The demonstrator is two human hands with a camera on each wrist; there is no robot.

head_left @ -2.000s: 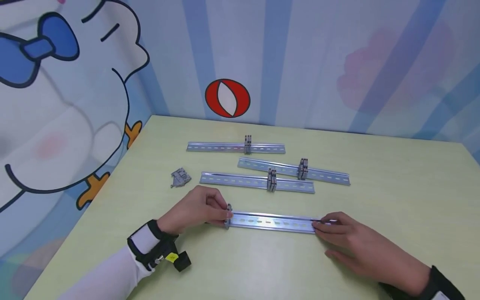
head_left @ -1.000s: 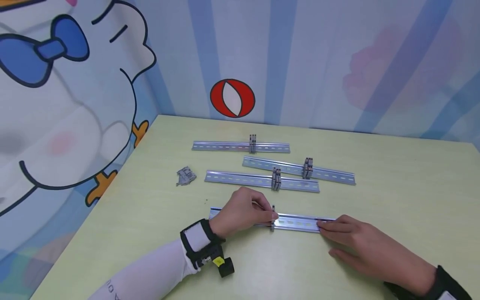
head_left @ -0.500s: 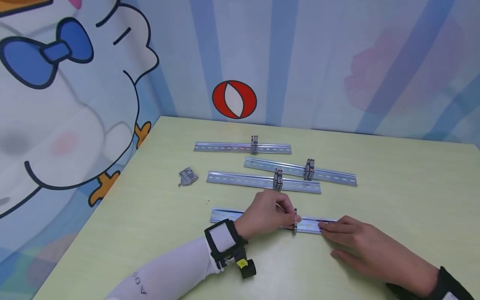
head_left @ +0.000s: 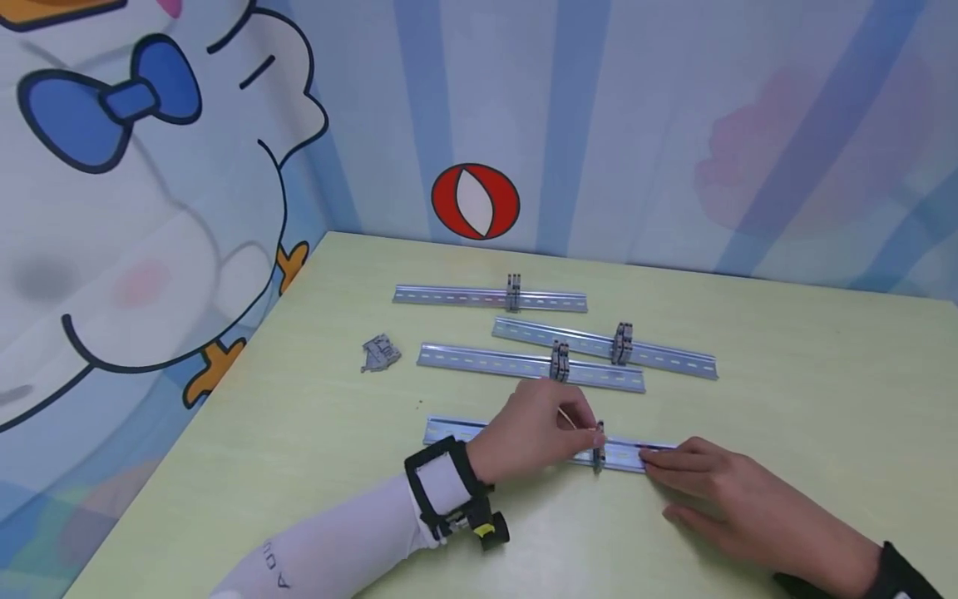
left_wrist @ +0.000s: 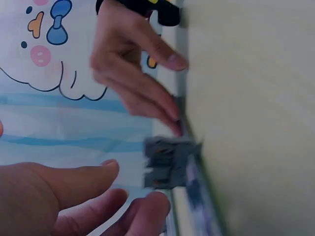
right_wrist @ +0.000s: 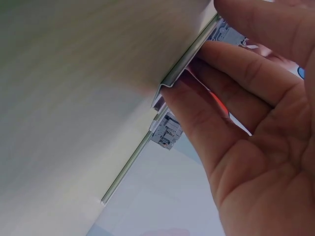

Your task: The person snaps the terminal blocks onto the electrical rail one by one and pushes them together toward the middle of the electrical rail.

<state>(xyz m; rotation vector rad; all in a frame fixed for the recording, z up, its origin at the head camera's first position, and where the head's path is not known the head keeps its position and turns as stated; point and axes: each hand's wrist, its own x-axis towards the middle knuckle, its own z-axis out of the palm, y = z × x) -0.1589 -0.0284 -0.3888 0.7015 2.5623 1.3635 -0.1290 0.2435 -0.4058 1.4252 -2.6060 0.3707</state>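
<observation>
A grey terminal block (head_left: 599,456) stands on the nearest slotted metal DIN rail (head_left: 625,455), towards its right part. My left hand (head_left: 533,428) is beside the block, reaching over the rail from the left. In the left wrist view, the block (left_wrist: 168,162) sits on the rail just ahead of my parted thumb and fingers, with a gap showing between. My right hand (head_left: 756,503) rests its extended fingertips on the rail's right end, the thumb lower and apart. From the right wrist, the fingers press on the rail (right_wrist: 189,56).
Behind lie three more DIN rails: a far one (head_left: 449,294), a slanted one (head_left: 674,360) and a middle one (head_left: 479,360), each bearing upright grey terminal blocks. Loose grey terminal blocks (head_left: 381,353) lie flat at the left. A patterned wall (head_left: 636,125) borders the table.
My left hand has slid the terminal block rightwards along the rail from its left end towards my right hand, then slowed, and its fingers have parted from it. The right hand stays at the rail's end.
</observation>
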